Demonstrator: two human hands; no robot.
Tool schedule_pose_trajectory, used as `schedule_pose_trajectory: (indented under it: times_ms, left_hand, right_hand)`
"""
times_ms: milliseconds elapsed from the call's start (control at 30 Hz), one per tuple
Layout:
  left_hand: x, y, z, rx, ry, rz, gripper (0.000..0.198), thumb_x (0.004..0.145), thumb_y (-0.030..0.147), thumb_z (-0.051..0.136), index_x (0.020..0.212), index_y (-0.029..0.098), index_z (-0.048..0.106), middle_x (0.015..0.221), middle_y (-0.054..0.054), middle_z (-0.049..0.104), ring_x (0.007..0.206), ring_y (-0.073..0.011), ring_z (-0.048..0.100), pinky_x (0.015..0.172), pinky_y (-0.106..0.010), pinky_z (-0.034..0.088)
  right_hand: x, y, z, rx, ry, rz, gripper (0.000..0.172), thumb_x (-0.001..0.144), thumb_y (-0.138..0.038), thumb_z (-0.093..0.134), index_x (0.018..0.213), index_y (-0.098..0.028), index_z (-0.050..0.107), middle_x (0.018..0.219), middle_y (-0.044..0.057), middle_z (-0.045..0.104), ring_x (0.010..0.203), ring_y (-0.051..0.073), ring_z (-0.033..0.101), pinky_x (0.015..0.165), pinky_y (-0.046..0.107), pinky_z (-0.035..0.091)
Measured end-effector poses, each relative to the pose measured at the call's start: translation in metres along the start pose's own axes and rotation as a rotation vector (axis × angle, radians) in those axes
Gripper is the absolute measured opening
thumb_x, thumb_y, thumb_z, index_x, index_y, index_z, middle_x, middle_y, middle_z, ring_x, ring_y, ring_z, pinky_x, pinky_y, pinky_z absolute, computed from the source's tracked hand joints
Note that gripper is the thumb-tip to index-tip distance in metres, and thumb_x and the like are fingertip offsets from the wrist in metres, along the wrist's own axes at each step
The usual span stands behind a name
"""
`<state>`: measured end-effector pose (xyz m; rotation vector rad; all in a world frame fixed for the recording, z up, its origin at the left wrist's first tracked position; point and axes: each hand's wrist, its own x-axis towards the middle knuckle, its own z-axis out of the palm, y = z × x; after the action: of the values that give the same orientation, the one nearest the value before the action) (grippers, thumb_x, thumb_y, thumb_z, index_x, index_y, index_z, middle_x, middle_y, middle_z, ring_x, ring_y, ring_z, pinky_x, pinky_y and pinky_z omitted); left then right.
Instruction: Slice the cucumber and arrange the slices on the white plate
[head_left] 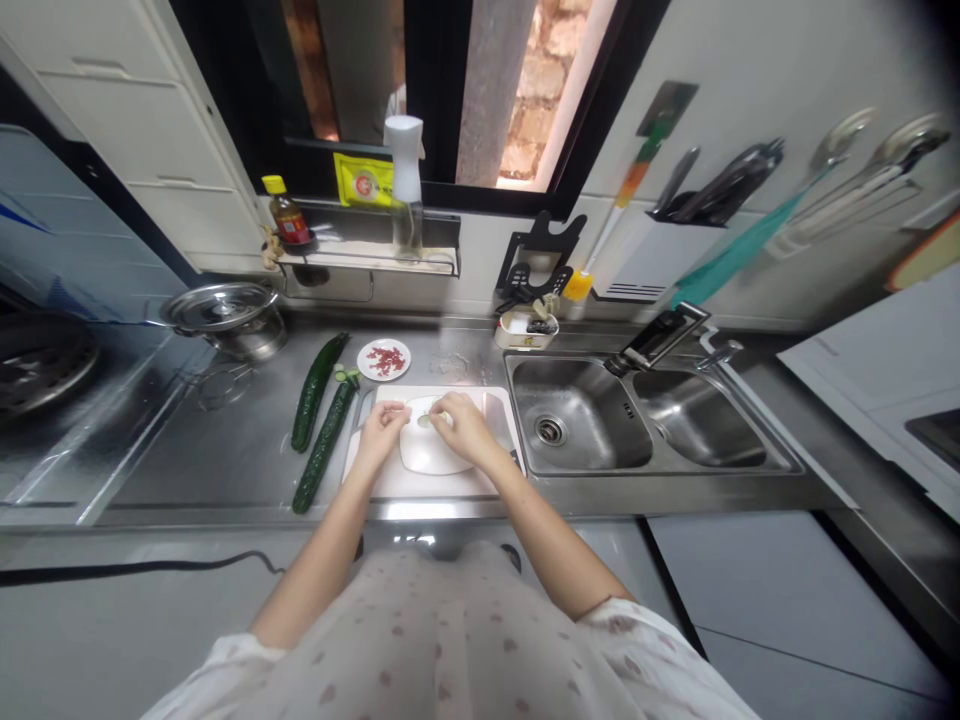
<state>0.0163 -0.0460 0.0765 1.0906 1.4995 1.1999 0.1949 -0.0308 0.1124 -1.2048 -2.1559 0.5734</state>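
Observation:
A white plate (435,455) lies on a pale cutting board (390,484) on the steel counter. My right hand (463,428) is over the plate's upper part, its bent fingers pinched at a small pale green slice (424,421). At the plate's upper left edge is my left hand (385,428), thumb and fingertips together; anything between them is too small to make out. Left of the board lie two dark green cucumbers, one whole (315,395) and one cut (324,448), with a few slices (346,374) at its upper end.
A small white dish (384,360) of chopped red pieces sits behind the board. To the right is a double sink (585,415) with a black faucet (652,338). A lidded steel pot (251,330) stands at the back left, below a shelf (360,258) with bottles.

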Motion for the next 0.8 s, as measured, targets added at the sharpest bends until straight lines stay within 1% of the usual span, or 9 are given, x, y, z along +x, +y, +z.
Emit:
schedule_pose_trajectory:
  times_ms: [67, 133, 200, 300, 400, 500, 600, 700, 800]
  left_hand:
    - [-0.002, -0.003, 0.001, -0.082, -0.022, -0.124, 0.042, 0.074, 0.052, 0.065, 0.095, 0.015, 0.061, 0.073, -0.005, 0.068, 0.064, -0.0132, 0.061, 0.056, -0.022, 0.044]
    - [-0.005, -0.005, 0.003, -0.178, -0.115, -0.247, 0.048, 0.073, 0.057, 0.065, 0.098, 0.016, 0.059, 0.069, -0.003, 0.067, 0.054, -0.0102, 0.057, 0.048, -0.019, 0.038]
    - [-0.007, -0.004, 0.006, -0.274, -0.21, -0.339, 0.051, 0.072, 0.058, 0.067, 0.1, 0.017, 0.058, 0.069, -0.003, 0.066, 0.05, -0.0086, 0.055, 0.044, -0.017, 0.034]
    - [-0.008, 0.002, 0.009, -0.406, -0.291, -0.443, 0.048, 0.071, 0.054, 0.069, 0.102, 0.018, 0.058, 0.071, -0.002, 0.066, 0.049, -0.0076, 0.054, 0.04, -0.016, 0.03]
    - [-0.006, 0.01, 0.012, -0.514, -0.306, -0.52, 0.042, 0.071, 0.045, 0.072, 0.101, 0.019, 0.058, 0.073, -0.001, 0.066, 0.048, -0.006, 0.052, 0.039, -0.014, 0.028]
    - [-0.005, 0.016, 0.013, -0.539, -0.299, -0.522, 0.042, 0.069, 0.04, 0.075, 0.101, 0.018, 0.059, 0.074, 0.0, 0.065, 0.05, -0.0057, 0.052, 0.04, -0.014, 0.029]
    - [-0.005, 0.021, 0.013, -0.524, -0.286, -0.475, 0.052, 0.064, 0.034, 0.079, 0.109, 0.019, 0.058, 0.075, 0.001, 0.065, 0.052, -0.0057, 0.053, 0.041, -0.013, 0.029]
    - [-0.006, 0.026, 0.014, -0.454, -0.258, -0.414, 0.063, 0.061, 0.031, 0.08, 0.118, 0.021, 0.057, 0.076, 0.001, 0.065, 0.054, -0.0057, 0.052, 0.044, -0.014, 0.03]
    - [-0.005, 0.029, 0.015, -0.353, -0.221, -0.355, 0.067, 0.059, 0.03, 0.08, 0.121, 0.021, 0.057, 0.073, 0.002, 0.063, 0.055, -0.0061, 0.051, 0.047, -0.016, 0.03]
  right_hand:
    - [0.002, 0.0, -0.003, 0.001, 0.011, -0.008, 0.011, 0.091, -0.021, 0.053, 0.084, -0.02, 0.062, 0.09, 0.005, 0.06, 0.091, 0.019, 0.051, 0.084, 0.032, 0.039]
    - [0.003, 0.0, -0.006, 0.0, 0.015, -0.021, 0.011, 0.091, -0.021, 0.054, 0.083, -0.02, 0.062, 0.09, 0.005, 0.06, 0.091, 0.02, 0.051, 0.085, 0.032, 0.039]
    - [0.003, 0.0, -0.007, -0.001, 0.008, -0.04, 0.011, 0.091, -0.021, 0.054, 0.083, -0.02, 0.063, 0.09, 0.005, 0.06, 0.092, 0.019, 0.051, 0.085, 0.032, 0.039]
    - [0.003, 0.0, -0.009, -0.002, -0.006, -0.064, 0.013, 0.092, -0.021, 0.054, 0.084, -0.02, 0.064, 0.09, 0.004, 0.06, 0.092, 0.019, 0.05, 0.086, 0.032, 0.039]
    - [0.002, 0.0, -0.011, -0.004, -0.014, -0.077, 0.013, 0.092, -0.023, 0.054, 0.086, -0.02, 0.065, 0.09, 0.005, 0.059, 0.093, 0.02, 0.05, 0.086, 0.032, 0.039]
    - [0.001, 0.0, -0.012, -0.011, -0.027, -0.08, 0.012, 0.092, -0.022, 0.055, 0.087, -0.02, 0.066, 0.09, 0.005, 0.059, 0.093, 0.019, 0.05, 0.085, 0.032, 0.039]
    - [0.001, 0.0, -0.014, -0.017, -0.044, -0.086, 0.012, 0.092, -0.021, 0.055, 0.088, -0.02, 0.066, 0.089, 0.005, 0.058, 0.091, 0.019, 0.05, 0.084, 0.032, 0.039]
    - [0.0, 0.0, -0.015, -0.021, -0.055, -0.094, 0.012, 0.092, -0.021, 0.055, 0.089, -0.019, 0.066, 0.089, 0.004, 0.059, 0.091, 0.019, 0.05, 0.085, 0.032, 0.039]
    - [0.0, 0.0, -0.017, -0.023, -0.058, -0.1, 0.011, 0.092, -0.02, 0.055, 0.089, -0.019, 0.066, 0.09, 0.004, 0.06, 0.091, 0.019, 0.05, 0.086, 0.032, 0.038]
